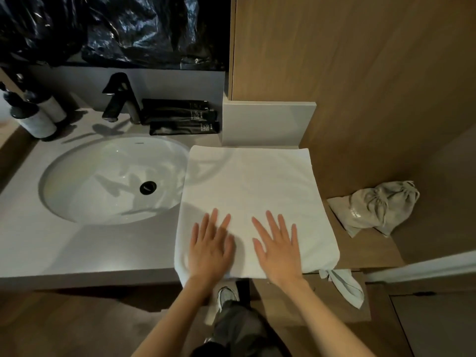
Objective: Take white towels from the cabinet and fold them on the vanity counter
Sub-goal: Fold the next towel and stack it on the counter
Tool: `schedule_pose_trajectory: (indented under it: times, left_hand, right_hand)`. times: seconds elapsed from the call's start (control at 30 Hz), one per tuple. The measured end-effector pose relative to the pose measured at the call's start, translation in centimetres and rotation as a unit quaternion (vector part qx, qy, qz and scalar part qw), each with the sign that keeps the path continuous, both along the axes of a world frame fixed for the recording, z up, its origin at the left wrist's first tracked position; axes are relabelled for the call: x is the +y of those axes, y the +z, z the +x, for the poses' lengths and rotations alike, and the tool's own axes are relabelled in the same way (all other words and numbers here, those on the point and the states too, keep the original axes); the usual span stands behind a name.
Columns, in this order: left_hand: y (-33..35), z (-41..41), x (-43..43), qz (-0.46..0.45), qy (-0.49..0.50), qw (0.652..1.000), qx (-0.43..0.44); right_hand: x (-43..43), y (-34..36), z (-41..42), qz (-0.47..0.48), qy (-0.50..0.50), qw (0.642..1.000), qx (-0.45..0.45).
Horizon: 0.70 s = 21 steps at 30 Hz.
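The left hand (210, 249) and right hand (279, 249) press flat, fingers spread, on the white towel (252, 186), probably smoothing it for the next fold. It lies just right of the sink (113, 176), on the vanity counter (51, 248).

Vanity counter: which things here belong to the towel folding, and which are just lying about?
In use: white towel, left hand, right hand, vanity counter.
Lying about: black faucet, pump bottles, black tubes, drawstring bag.

A bathroom: oval sink (77, 161), black faucet (119, 99), pump bottles (36, 119) on counter (77, 251).
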<state>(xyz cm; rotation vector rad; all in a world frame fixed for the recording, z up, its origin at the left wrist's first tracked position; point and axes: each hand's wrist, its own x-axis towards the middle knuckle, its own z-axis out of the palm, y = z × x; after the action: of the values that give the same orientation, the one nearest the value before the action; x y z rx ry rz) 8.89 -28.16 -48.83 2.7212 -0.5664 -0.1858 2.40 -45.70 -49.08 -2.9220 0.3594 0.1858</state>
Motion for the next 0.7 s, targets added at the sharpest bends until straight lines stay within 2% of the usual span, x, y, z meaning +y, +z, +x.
schedule_pose_trajectory:
  times: [0.17,0.2,0.27,0.33,0.4,0.5,0.57,0.7]
  left_hand:
    - [-0.5,0.8,4.1,0.001,-0.053,0.998,-0.026]
    - [-0.7,1.0,4.6,-0.002,-0.067,0.997,-0.025]
    - [-0.9,1.5,5.4,-0.013,-0.071,0.997,-0.015]
    - [-0.5,2.3,6.0,-0.049,-0.029,0.998,-0.006]
    - [-0.1,2.2,6.9,-0.085,0.009,0.996,-0.037]
    - [0.7,0.1,8.7,-0.094,0.073,0.991,-0.053]
    - [1.1,-1.9,9.5,-0.112,0.126,0.985,-0.021]
    - [1.1,-5.7,10.1,-0.192,0.220,0.954,0.073]
  right_hand:
    - [-7.2,0.1,-3.7,-0.017,-0.072,0.997,0.012]
    - [-8.3,-0.1,-4.3,0.003,-0.096,0.995,0.023]
    - [-10.0,-0.1,-5.2,0.106,-0.133,0.985,0.031]
    - [-10.8,-0.1,-5.6,0.227,-0.151,0.962,0.005]
    - [-10.5,0.2,-6.2,0.262,-0.162,0.950,-0.045]
    - [-9.9,0.2,-7.1,0.304,-0.256,0.910,-0.115]
    - [-9.7,0.2,-7.7,0.327,-0.312,0.882,-0.136]
    - [-9.1,0.5,-8.4,0.351,-0.339,0.860,-0.147]
